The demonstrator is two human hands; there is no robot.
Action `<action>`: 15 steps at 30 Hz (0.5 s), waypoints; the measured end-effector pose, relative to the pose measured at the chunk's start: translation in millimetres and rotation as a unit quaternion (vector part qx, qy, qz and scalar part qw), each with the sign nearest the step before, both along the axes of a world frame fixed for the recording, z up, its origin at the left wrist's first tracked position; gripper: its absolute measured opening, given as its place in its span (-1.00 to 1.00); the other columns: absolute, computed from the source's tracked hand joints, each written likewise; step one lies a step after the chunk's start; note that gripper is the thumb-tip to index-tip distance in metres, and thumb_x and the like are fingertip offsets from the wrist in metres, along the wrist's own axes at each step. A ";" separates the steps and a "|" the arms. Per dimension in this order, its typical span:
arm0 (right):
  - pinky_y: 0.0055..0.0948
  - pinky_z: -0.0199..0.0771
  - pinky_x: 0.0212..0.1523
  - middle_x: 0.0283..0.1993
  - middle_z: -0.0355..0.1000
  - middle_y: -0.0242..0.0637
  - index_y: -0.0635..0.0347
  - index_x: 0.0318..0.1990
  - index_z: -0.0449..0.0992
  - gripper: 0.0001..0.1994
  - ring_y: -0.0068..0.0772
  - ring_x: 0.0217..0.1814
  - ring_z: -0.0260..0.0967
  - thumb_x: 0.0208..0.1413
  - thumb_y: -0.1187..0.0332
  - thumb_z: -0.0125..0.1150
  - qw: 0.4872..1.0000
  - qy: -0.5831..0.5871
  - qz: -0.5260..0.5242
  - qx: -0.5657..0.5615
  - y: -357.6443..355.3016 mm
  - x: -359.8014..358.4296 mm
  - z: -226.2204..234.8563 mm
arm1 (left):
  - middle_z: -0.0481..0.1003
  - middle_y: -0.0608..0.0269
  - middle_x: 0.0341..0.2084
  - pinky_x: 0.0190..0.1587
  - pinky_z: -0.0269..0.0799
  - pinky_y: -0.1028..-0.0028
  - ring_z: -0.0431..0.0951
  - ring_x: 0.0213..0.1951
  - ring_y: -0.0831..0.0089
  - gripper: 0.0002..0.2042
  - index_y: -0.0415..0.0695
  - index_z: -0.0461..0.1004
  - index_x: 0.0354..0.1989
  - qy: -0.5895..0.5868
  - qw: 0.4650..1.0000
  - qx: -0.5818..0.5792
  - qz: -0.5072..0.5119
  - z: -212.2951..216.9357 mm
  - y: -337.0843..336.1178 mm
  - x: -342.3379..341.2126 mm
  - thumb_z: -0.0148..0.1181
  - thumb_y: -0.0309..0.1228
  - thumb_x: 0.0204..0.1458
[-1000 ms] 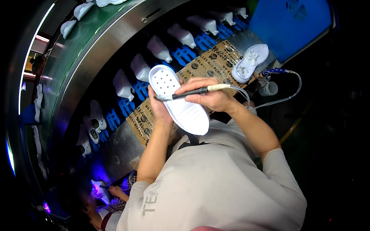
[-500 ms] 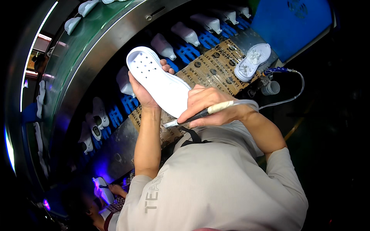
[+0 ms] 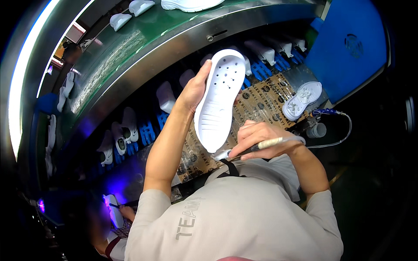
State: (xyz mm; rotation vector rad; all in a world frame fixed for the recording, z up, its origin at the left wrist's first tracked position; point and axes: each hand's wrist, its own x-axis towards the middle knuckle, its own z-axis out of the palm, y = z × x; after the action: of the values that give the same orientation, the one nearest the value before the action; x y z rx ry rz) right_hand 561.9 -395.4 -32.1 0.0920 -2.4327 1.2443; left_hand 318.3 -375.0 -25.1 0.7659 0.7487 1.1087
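Observation:
A white shoe sole [image 3: 217, 108], with small holes in its forefoot, is held up by my left hand [image 3: 194, 89]. The thumb lies along the sole's left side, and the other fingers are mostly hidden behind it. My right hand [image 3: 265, 137] is closed round a dark-handled brush [image 3: 250, 150] with a pale sleeve and a clear tube running from its back end. The white bristles are at the sole's heel tip; whether they touch it is unclear. To the right, another white sole [image 3: 310, 92] lies on the bench, holding white crumpled bits.
Brown printed cardboard [image 3: 261, 102] under clear film covers the bench. Shoe uppers [image 3: 165, 96] stand along blue racks [image 3: 148, 132] behind. Beyond runs a green conveyor [image 3: 150, 48] with a metal edge. A blue panel [image 3: 348, 48] stands at right. A co-worker's hand [image 3: 127, 213] shows lower left.
My left hand has swung the sole rightward and turned it more upright, its inner face now toward me. The brush has moved right to the heel tip. The whole view has shifted too.

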 end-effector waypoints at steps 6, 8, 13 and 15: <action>-0.34 0.32 -0.12 -0.38 0.49 -0.43 0.02 -0.07 0.73 -0.72 -0.42 -0.31 0.40 0.01 0.36 0.50 0.990 0.006 -0.090 0.112 0.4 -1.2 2.5 | 0.61 0.01 0.00 0.04 0.51 0.47 0.61 -0.05 0.41 -0.37 -0.28 0.57 0.16 0.320 0.946 -0.043 -0.039 29.6 6.4 9.0 -0.01 0.12 0.36; -0.34 0.34 -0.10 -0.40 0.47 -0.43 0.03 -0.08 0.73 -0.73 -0.40 -0.29 0.40 0.00 0.37 0.51 0.996 -0.014 -0.039 0.076 -0.4 4.0 11.6 | 0.60 0.02 0.02 0.10 0.47 0.46 0.58 0.00 0.41 -0.36 -0.28 0.56 0.16 0.372 0.922 -0.026 -0.102 14.0 16.8 5.9 -0.03 0.13 0.37; -0.35 0.38 -0.15 -0.41 0.45 -0.43 -0.01 -0.11 0.75 -0.73 -0.37 -0.32 0.38 -0.03 0.37 0.52 0.980 0.028 -0.150 0.129 8.6 7.4 3.8 | 0.59 -0.12 0.04 0.14 0.46 0.37 0.59 0.05 0.24 -0.22 -0.28 0.58 0.16 0.451 0.874 -0.013 -0.180 18.4 20.1 3.0 -0.05 0.31 0.27; -0.35 0.40 -0.13 -0.39 0.46 -0.42 -0.01 -0.11 0.75 -0.73 -0.36 -0.31 0.38 -0.02 0.37 0.52 0.989 -0.015 -0.090 0.114 6.1 16.2 11.3 | 0.60 -0.04 0.03 0.13 0.45 0.41 0.58 0.04 0.31 -0.27 -0.28 0.56 0.18 0.457 0.872 -0.018 -0.176 17.7 15.9 4.5 -0.05 0.24 0.32</action>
State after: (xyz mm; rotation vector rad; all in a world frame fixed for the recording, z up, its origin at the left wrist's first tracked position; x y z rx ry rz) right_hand 578.1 -389.3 -20.8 -0.0810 -2.5360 0.8929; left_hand 322.8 -359.1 -7.4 1.3587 1.3428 0.3440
